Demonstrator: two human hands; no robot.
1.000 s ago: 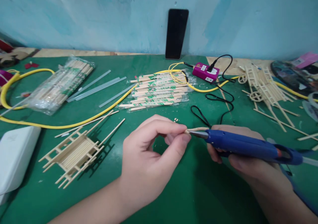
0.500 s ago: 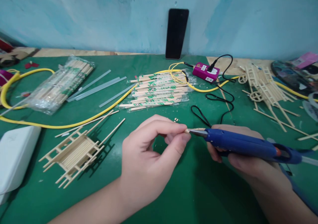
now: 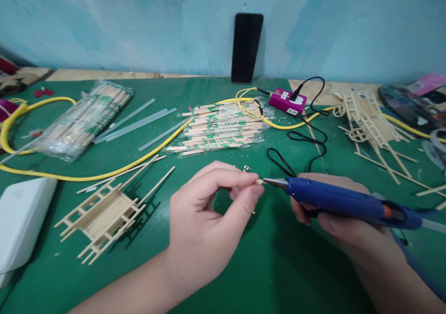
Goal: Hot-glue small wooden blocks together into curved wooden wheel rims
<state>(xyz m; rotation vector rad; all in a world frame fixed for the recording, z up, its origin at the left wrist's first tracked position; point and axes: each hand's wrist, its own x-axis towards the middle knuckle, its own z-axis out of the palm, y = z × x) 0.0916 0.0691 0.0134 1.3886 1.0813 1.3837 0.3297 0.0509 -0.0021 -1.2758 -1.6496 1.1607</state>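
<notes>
My left hand (image 3: 205, 221) is closed in a pinch, thumb against forefinger, on a small piece of wooden stick (image 3: 259, 181); most of that piece is hidden by the fingertips. Wrapped around a blue hot glue gun (image 3: 334, 200) is my right hand (image 3: 362, 242). The gun's metal nozzle points left, with its tip close beside the wooden piece. A clear glue stick (image 3: 434, 225) juts from the gun's back end. On the green table left of my hands rests a small cart body (image 3: 104, 216) built from thin wooden sticks.
Wrapped chopsticks (image 3: 223, 126) lie beyond my hands, with a bagged bundle (image 3: 87, 116) and loose glue sticks (image 3: 139, 123) farther left. A yellow cable (image 3: 114, 173) crosses the table to a purple power socket (image 3: 287, 101). A phone (image 3: 247, 49) leans on the wall. Another stick model (image 3: 372, 123) lies right.
The glue gun's nozzle has drawn slightly left and up, and its tip now shows just apart from my left fingertips. My left hand has shifted a little left, still pinching.
</notes>
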